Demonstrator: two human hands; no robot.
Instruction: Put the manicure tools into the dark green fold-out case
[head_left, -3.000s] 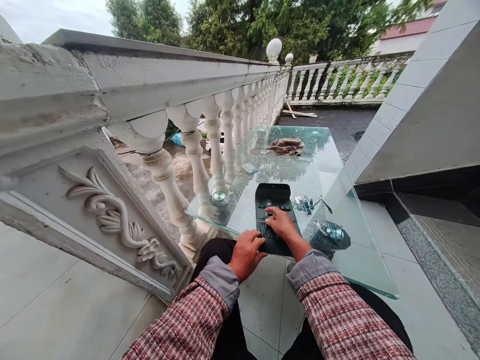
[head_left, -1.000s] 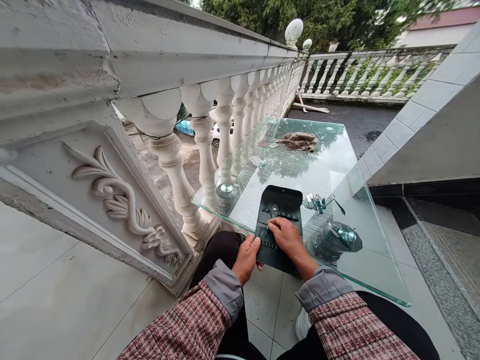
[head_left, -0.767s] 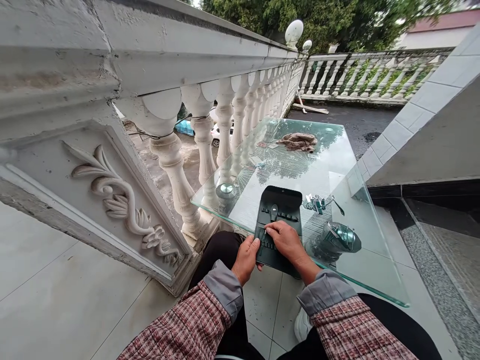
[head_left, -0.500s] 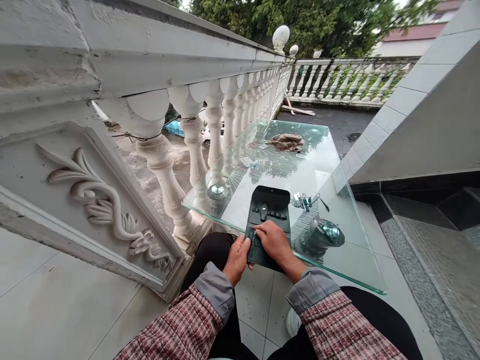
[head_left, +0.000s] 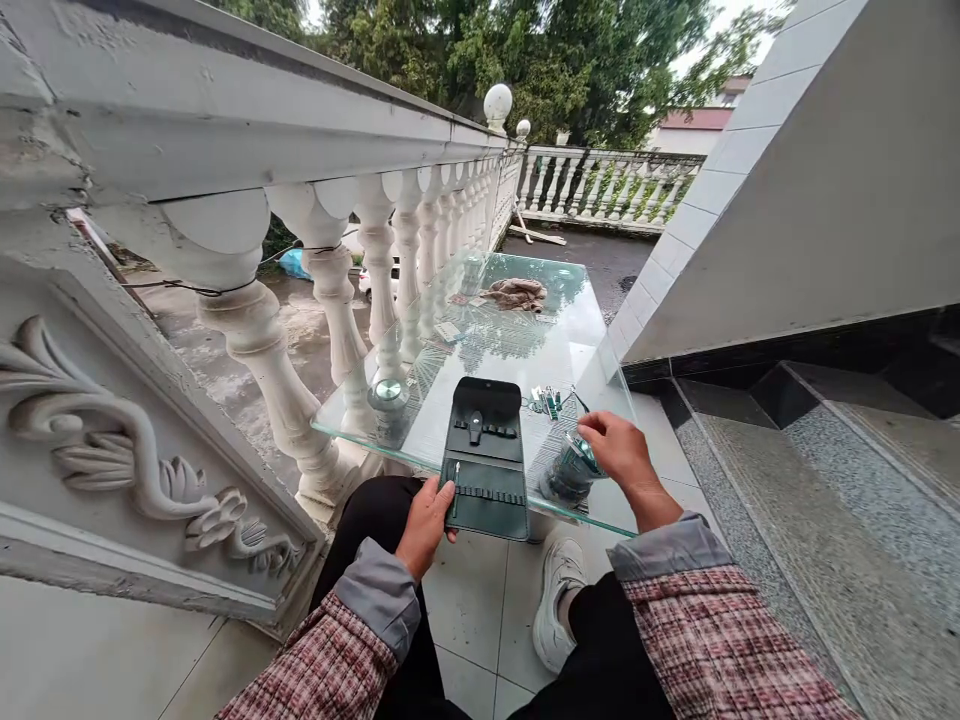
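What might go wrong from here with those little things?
The black case juts past the near edge of the glass table, so it might drop if the left hand loosened. The right hand is close to shiny items near that edge and might knock some off.

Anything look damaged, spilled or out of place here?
The white railing looks chipped and cracked at upper left; the brown cloth lies bunched, not folded, on the glass table. No spill shows, and the black case in the left hand looks intact.
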